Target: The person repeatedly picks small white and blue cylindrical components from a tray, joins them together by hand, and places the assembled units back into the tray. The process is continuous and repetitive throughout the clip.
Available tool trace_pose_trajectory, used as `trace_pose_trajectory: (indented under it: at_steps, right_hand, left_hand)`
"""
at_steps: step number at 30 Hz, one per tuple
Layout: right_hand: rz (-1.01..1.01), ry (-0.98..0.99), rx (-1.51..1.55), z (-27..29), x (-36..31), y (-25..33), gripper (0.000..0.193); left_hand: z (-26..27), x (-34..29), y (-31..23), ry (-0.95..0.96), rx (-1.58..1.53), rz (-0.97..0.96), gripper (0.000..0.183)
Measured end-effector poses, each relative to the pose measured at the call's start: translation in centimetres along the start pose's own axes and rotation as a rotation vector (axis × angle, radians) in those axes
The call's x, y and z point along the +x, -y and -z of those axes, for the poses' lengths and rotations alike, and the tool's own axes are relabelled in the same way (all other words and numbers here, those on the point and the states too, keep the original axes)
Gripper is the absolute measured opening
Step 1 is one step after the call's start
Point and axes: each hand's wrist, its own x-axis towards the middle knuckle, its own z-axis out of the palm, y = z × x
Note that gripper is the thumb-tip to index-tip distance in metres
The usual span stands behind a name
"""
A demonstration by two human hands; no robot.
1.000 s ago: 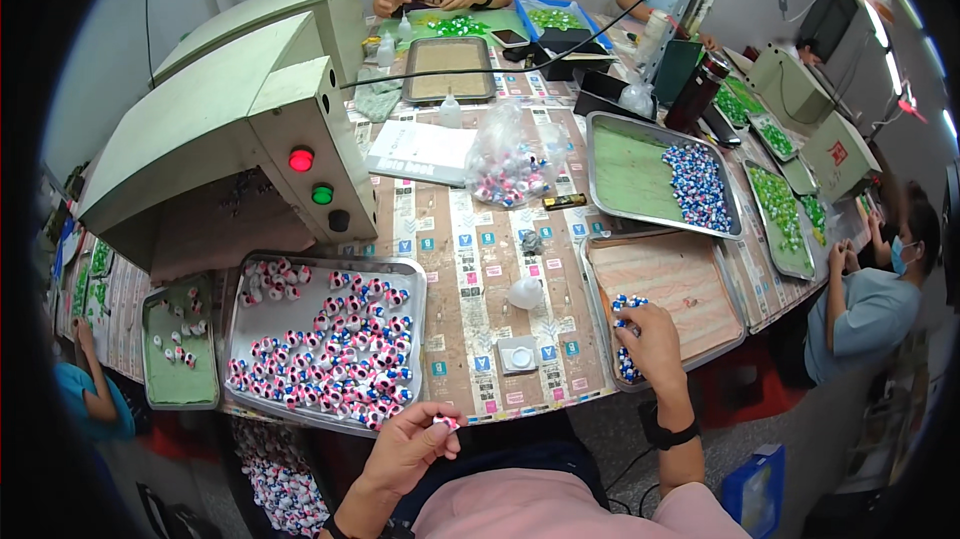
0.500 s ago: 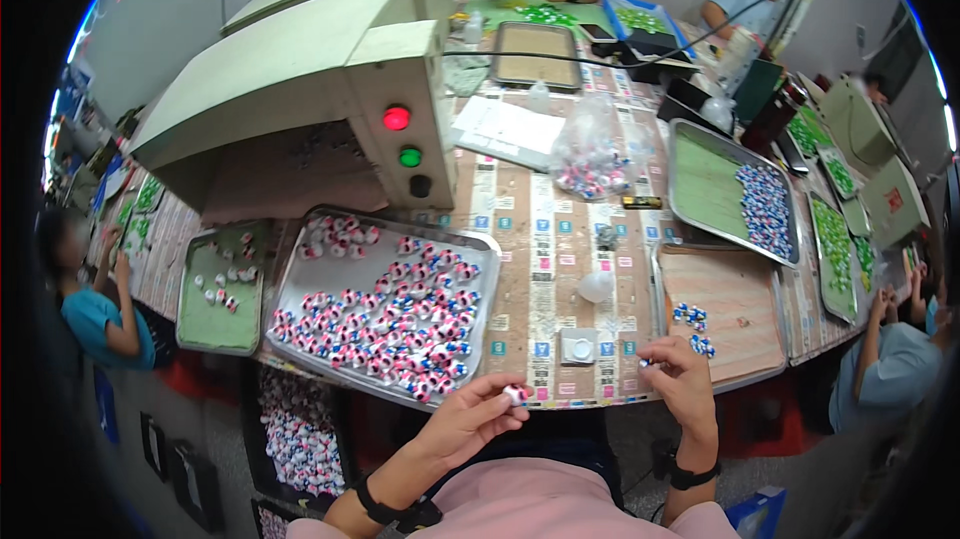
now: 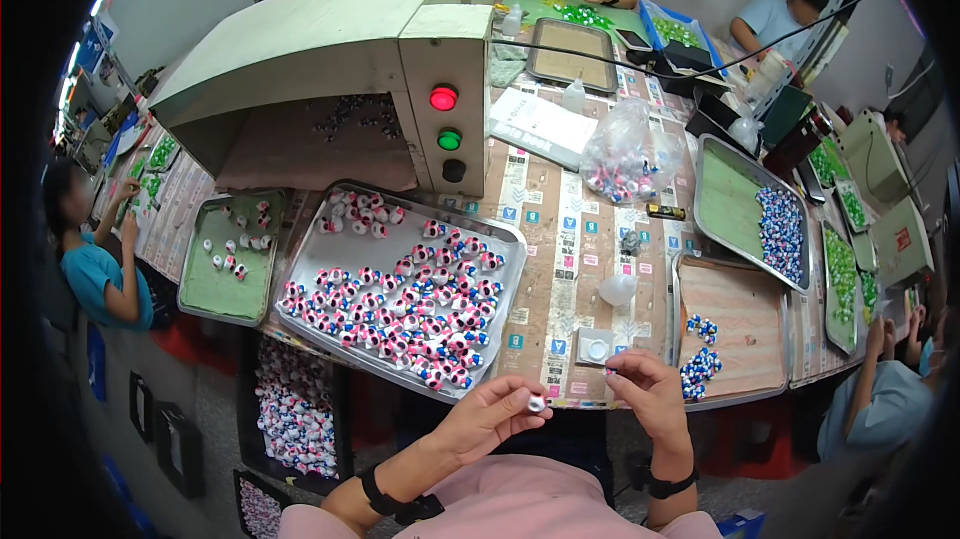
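Near the table's front edge, my left hand [image 3: 485, 421] pinches a small white figurine part [image 3: 537, 403] between thumb and fingertips. My right hand [image 3: 655, 401] is just to its right, thumb and index pressed together on a tiny piece [image 3: 610, 371] too small to make out. In front of that hand lies a small square block [image 3: 594, 347] with a round white centre. A metal tray [image 3: 300, 264] of pink, white and blue figurine parts is at the left. On the right, small blue-and-white pieces [image 3: 701, 375] lie in a brown-lined tray [image 3: 740, 294].
A white bulb-shaped bottle [image 3: 618, 289] stands beyond the block. A large machine [image 3: 420, 99] with red and green lights rises behind the left tray. Farther back are a plastic bag [image 3: 630, 154] and a green-lined tray [image 3: 730, 204]. Several co-workers sit around the table.
My right hand has moved left from the brown-lined tray toward my left hand. The part in my left hand has turned slightly. The whole view has shifted a little.
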Motion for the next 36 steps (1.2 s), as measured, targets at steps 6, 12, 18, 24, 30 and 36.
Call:
trace_pose_trajectory:
  at_steps: [6, 12, 18, 24, 30, 36]
  right_hand:
    - [0.221, -0.071, -0.372, -0.1, 1.3, -1.3, 0.021]
    - [0.340, -0.160, -0.569, -1.6, 1.8, 0.4, 0.020]
    - [0.422, -0.131, -0.799, -1.4, 3.0, -0.9, 0.019]
    - [0.332, -0.102, -0.778, -1.5, 2.9, -0.7, 0.018]
    - [0.285, -0.085, -0.596, -1.6, 2.2, -0.1, 0.019]
    - [0.168, 0.040, -0.297, -2.9, -0.3, 1.2, 0.023]
  left_hand:
    - [-0.1, 0.1, 0.3, -0.025, 0.050, 0.062, 0.023]
    - [0.0, -0.2, 0.4, 0.001, 0.046, 0.079, 0.039]
    - [-0.2, -0.3, 0.2, -0.022, 0.100, 0.089, 0.040]
    - [0.1, -0.4, 0.6, -0.004, 0.086, 0.081, 0.038]
    - [-0.3, 0.0, 0.6, -0.053, 0.066, 0.075, 0.038]
    - [-0.2, 0.5, 1.0, -0.073, 0.059, 0.034, 0.034]
